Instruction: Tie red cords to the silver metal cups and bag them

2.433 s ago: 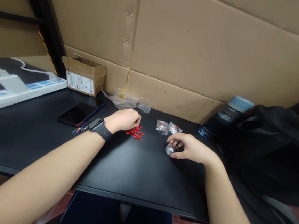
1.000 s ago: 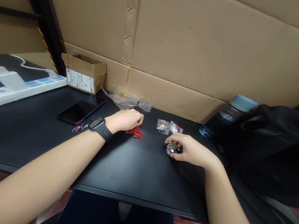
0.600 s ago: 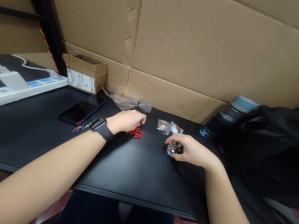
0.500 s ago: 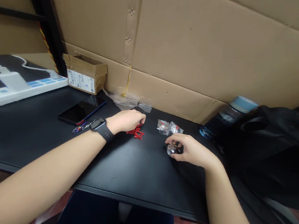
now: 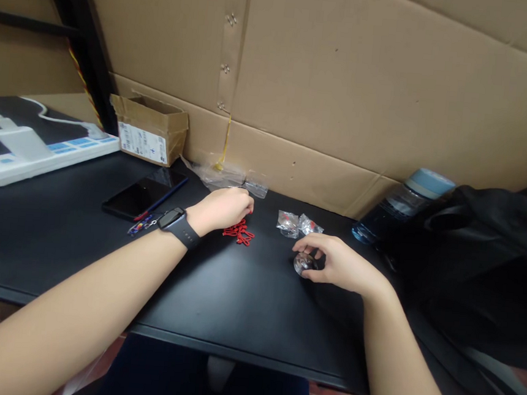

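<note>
My left hand, with a dark watch on the wrist, is closed above a loose heap of red cord. A bit of red shows at its fingertips; the rest of the grip is hidden. Over to the right, my right hand curls thumb and fingers about a shiny round metal piece on the black table. Just behind that hand lie two small clear packets, the left packet and the right packet, with shiny contents.
A phone and a patterned strap lie left of my left hand. Farther back stand a small cardboard box and a white power strip. Clear plastic lies by the cardboard wall. A bottle and black bag are at right.
My left hand has shifted slightly up and left, and its fingertips now show a bit of red. My right hand stays nearly still around the metal piece.
</note>
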Demonstrator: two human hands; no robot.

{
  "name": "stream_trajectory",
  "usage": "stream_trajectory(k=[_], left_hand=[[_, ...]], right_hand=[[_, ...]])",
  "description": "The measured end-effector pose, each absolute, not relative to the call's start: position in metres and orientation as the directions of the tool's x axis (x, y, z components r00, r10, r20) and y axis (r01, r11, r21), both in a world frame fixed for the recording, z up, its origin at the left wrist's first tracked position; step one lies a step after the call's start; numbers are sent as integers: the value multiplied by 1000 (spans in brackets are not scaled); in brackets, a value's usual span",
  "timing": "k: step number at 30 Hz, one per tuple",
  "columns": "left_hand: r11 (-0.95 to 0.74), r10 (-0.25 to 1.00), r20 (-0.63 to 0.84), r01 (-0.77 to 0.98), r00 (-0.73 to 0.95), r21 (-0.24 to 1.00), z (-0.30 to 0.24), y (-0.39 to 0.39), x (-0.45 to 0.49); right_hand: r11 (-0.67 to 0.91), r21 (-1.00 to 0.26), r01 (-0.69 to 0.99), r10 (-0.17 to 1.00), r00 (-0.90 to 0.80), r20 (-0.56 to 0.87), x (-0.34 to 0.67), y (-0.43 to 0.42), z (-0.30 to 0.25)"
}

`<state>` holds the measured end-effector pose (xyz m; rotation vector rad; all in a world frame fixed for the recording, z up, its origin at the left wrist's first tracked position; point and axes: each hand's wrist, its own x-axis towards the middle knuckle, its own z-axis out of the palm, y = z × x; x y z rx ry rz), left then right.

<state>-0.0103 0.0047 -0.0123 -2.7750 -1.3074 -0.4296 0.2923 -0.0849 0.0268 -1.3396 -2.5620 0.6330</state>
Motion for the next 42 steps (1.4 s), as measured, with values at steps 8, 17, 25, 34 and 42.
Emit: stream_trajectory(k=[8, 17, 25, 34, 42], left_hand=[[-642, 757, 240, 759, 607, 105, -10, 2, -9], [-658, 748, 227, 741, 623, 135, -11, -1, -6], [-672, 738, 223, 723, 637, 157, -12, -1, -6], [-684, 729, 212, 708, 652, 174, -10, -6, -3], [-721, 693, 202, 663, 692, 204, -10, -12, 3]], right_hand=[[489, -465, 738, 822, -569, -38, 293, -84, 28], [466, -472, 748, 830, -555, -60, 293, -84, 29], [448, -490, 748, 835, -545, -68, 293, -84, 30], [436, -511, 741, 833, -547, -83, 293, -82, 28], [449, -481, 753, 832, -549, -84, 293, -84, 28]])
